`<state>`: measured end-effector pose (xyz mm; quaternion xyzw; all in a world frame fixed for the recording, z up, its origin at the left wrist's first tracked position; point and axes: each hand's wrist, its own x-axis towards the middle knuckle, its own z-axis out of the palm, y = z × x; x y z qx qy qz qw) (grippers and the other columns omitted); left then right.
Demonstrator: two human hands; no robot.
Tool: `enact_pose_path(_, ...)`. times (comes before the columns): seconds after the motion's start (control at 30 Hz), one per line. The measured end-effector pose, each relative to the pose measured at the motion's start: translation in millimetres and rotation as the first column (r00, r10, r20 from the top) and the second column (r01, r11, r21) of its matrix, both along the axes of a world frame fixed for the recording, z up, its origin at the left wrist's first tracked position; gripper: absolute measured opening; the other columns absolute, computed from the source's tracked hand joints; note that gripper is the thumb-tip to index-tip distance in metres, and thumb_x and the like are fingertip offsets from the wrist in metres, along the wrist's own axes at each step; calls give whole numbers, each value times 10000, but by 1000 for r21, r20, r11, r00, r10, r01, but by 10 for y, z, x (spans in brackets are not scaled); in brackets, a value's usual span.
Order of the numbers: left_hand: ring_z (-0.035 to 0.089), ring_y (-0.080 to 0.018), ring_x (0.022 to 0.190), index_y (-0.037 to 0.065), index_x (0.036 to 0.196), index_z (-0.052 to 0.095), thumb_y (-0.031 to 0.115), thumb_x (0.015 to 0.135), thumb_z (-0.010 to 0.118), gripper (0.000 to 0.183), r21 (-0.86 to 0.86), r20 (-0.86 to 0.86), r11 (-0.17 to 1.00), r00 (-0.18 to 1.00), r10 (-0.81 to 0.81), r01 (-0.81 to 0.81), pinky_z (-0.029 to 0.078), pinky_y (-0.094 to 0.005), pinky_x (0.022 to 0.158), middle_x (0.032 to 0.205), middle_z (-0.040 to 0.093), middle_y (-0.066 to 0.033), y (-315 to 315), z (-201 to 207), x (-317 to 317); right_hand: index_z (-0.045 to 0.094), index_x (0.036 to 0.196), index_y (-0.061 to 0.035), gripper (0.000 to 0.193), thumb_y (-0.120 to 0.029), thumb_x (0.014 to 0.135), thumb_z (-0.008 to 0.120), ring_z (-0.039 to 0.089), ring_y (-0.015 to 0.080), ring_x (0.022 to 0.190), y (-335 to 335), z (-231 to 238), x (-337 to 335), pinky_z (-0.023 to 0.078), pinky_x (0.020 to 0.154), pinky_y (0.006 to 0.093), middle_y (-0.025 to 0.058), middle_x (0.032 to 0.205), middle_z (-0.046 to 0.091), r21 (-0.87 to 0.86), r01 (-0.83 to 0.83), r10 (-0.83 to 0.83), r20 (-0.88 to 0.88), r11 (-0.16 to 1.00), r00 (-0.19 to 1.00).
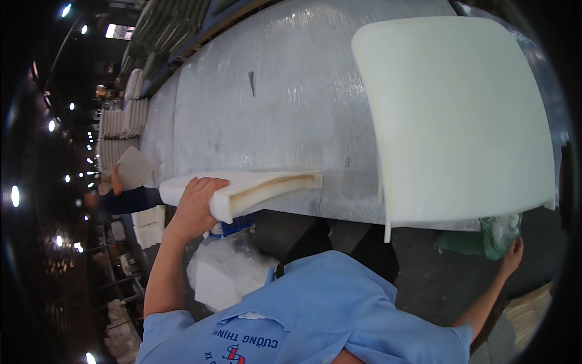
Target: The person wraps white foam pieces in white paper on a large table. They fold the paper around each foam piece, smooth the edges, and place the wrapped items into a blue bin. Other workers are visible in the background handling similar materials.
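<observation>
Left hand point(197, 203) clasped white foam piece point(242, 191) at table point(273, 109) edge; right hand point(512, 255) gripped green bag point(494, 233) below large foam sheet point(454, 115).

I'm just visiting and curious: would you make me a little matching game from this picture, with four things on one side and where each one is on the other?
Things:
1. left hand
2. right hand
3. large foam slab
4. clear bag of foam scraps

Places:
A. lying flat on the plastic-wrapped table, overhanging its near edge
B. on the end of the layered foam cushion
C. below the table edge, beside the person
D. at the green bag under the table edge

Pairs: 1-B, 2-D, 3-A, 4-C
</observation>
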<state>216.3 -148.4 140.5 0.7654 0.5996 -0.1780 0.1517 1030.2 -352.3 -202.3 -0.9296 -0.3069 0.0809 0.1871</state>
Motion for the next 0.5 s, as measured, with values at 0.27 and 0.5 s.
enact_pose_path(0.27, 556, -381, 1292, 133, 1657, 258, 145, 655, 928, 1206, 43, 239, 996, 968, -83, 75, 277, -572, 1251, 1336, 604, -170, -410, 146, -340, 603, 1404, 4, 375, -140, 1061, 646, 620, 136, 993, 24, 1569, -2936, 516, 939, 278, 64, 1112, 657, 776, 44, 41, -90, 629, 995)
enact_pose_path(0.5, 556, -394, 1301, 70, 1662, 196, 191, 789, 855, 1101, 110, 506, 967, 824, -254, 230, 280, -568, 1245, 1351, 606, -179, -502, -83, -988, 516, 1427, 60, 855, -407, 809, 879, 613, 317, 1250, 1047, 3520, -6240, 487, 1070, 466, 181, 1395, 602, 590, -777, 890, 208, 217, 406)
